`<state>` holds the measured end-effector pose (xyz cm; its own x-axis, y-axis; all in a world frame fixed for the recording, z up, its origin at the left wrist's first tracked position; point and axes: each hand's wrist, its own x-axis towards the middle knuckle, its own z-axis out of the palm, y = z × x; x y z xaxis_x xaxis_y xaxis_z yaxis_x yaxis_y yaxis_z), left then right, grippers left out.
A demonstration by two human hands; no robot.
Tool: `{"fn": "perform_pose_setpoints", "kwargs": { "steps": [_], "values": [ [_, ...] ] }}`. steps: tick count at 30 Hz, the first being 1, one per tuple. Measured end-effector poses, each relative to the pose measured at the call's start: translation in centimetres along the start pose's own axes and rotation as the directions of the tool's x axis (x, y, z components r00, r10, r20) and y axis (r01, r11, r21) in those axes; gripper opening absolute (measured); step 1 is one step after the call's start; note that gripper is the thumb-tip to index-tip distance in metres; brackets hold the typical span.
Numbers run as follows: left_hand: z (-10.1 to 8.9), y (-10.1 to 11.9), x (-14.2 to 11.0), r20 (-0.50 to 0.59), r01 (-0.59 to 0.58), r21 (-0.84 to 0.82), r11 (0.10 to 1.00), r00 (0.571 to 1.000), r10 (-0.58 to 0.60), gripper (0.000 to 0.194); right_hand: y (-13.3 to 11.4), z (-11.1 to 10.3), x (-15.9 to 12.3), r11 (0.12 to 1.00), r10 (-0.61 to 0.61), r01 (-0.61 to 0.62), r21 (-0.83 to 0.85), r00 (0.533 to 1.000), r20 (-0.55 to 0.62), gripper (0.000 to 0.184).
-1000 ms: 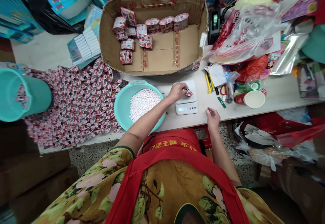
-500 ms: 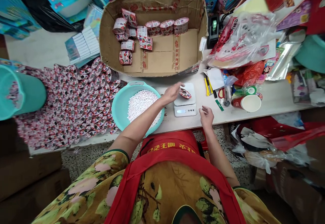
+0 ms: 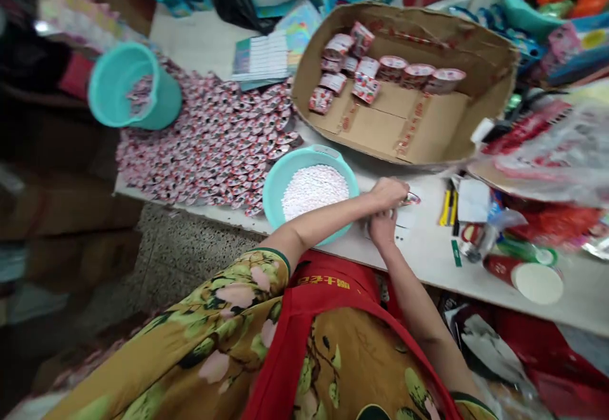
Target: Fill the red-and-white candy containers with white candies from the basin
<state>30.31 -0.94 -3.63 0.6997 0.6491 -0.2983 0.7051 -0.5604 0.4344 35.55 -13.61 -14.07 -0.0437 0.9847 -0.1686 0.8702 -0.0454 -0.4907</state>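
My left hand (image 3: pixel 391 193), fingers closed, is over the white digital scale (image 3: pixel 406 218) and grips a small printed packet (image 3: pixel 412 199), whose right edge sticks out past the fingers. Just below it, my right hand (image 3: pixel 382 226) has its fingers curled up against the left hand; what they hold, if anything, is hidden. Both hands cover much of the scale. On the left, beside my left forearm, stands a turquoise basin (image 3: pixel 272 190) of small white candies (image 3: pixel 316 188). Beyond the basin, many upright printed packets (image 3: pixel 204 141) are packed closely together.
A cardboard box (image 3: pixel 404 150) with several printed round tubs (image 3: pixel 419 76) stands behind the scale. A turquoise bucket (image 3: pixel 166 99) is at the far left. Right of the scale lie a yellow cutter (image 3: pixel 446 207), a green strip (image 3: pixel 456 253), a paper cup (image 3: pixel 537 282) and plastic bags (image 3: pixel 547 147).
The view has swung left, so the table appears shifted right and tilted. My right hand has come from the scale's right side to meet my left hand, which has closed on the packet.
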Motion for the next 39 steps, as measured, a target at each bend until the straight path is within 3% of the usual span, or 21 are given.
{"fn": "perform_pose_setpoints", "kwargs": {
  "steps": [2,4,6,8,10,12,14,17,19,22,27,30,33,35,37,39],
  "values": [
    [-2.2,-2.1,-1.8,-0.1,0.111,-0.026,0.993,0.988,-0.113,0.022,-0.1,0.1,1.6,0.999,-0.026,0.025,-0.025,0.999,-0.031,0.045],
    [-5.1,-5.3,-5.5,-0.23,0.257,-0.1,0.961,0.934,-0.274,0.035,0.1,-0.3,2.2,0.997,-0.069,0.067,-0.032,0.997,-0.047,0.043],
    [-7.9,-9.4,-10.5,-0.337,0.426,-0.196,0.883,0.817,-0.469,0.044,0.6,-1.1,2.0,0.997,-0.072,0.071,-0.034,0.996,-0.049,0.039],
    [-10.1,-13.9,-15.8,-0.398,0.615,-0.246,0.749,0.641,-0.656,0.053,0.9,-2.0,1.5,0.999,-0.042,0.041,-0.017,0.997,-0.066,0.036],
    [-11.0,-18.2,-20.1,-0.402,0.773,-0.25,0.583,0.465,-0.789,0.057,0.6,-2.6,1.5,0.999,0.01,-0.006,0.039,0.993,-0.115,0.03],
    [-10.9,-21.7,-22.9,-0.379,0.86,-0.224,0.458,0.356,-0.854,0.055,-0.6,-2.7,1.9,0.985,0.087,-0.063,0.163,0.985,-0.146,0.034],
    [-9.9,-24.2,-24.2,-0.341,0.901,-0.197,0.387,0.307,-0.889,0.052,-2.4,-2.1,2.7,0.91,0.2,-0.157,0.383,0.977,-0.073,0.046],
    [-8.2,-26.1,-24.5,-0.272,0.917,-0.192,0.351,0.294,-0.916,0.05,-4.9,-0.7,3.8,0.656,0.36,-0.377,0.653,0.918,0.169,0.05],
    [-7.2,-26.8,-24.3,-0.237,0.913,-0.203,0.354,0.305,-0.922,0.049,-5.9,-0.1,4.1,0.523,0.419,-0.453,0.722,0.874,0.245,0.052],
    [-6.3,-27.7,-24.0,-0.206,0.887,-0.236,0.397,0.354,-0.912,0.047,-6.5,-0.2,4.3,0.495,0.394,-0.391,0.776,0.897,0.2,0.051],
    [-6.2,-29.2,-22.9,-0.107,0.836,-0.243,0.492,0.481,-0.87,0.049,-6.1,-1.4,4.7,0.576,0.319,-0.309,0.757,0.937,0.14,0.053],
    [-5.9,-29.3,-21.3,-0.032,0.841,-0.165,0.516,0.518,-0.855,0.051,-4.9,-2.4,4.7,0.649,0.344,-0.28,0.708,0.937,0.055,0.053],
    [-4.7,-28.3,-19.5,-0.018,0.864,-0.115,0.489,0.491,-0.871,0.052,-3.9,-4.5,4.2,0.816,0.32,-0.262,0.515,0.947,-0.025,0.055],
    [-3.8,-27.4,-18.6,-0.079,0.882,-0.097,0.461,0.455,-0.887,0.057,-3.8,-6.8,4.5,0.919,0.277,-0.211,0.333,0.947,-0.165,0.054],
    [-3.0,-26.9,-18.1,-0.129,0.891,-0.112,0.44,0.426,-0.896,0.063,-4.2,-9.5,6.2,0.97,0.186,-0.111,0.215,0.91,-0.371,0.051],
    [-2.7,-26.6,-18.2,-0.139,0.894,-0.149,0.423,0.405,-0.904,0.064,-4.9,-12.0,10.1,0.987,0.07,0.021,0.16,0.839,-0.54,0.046]
  ]
}}
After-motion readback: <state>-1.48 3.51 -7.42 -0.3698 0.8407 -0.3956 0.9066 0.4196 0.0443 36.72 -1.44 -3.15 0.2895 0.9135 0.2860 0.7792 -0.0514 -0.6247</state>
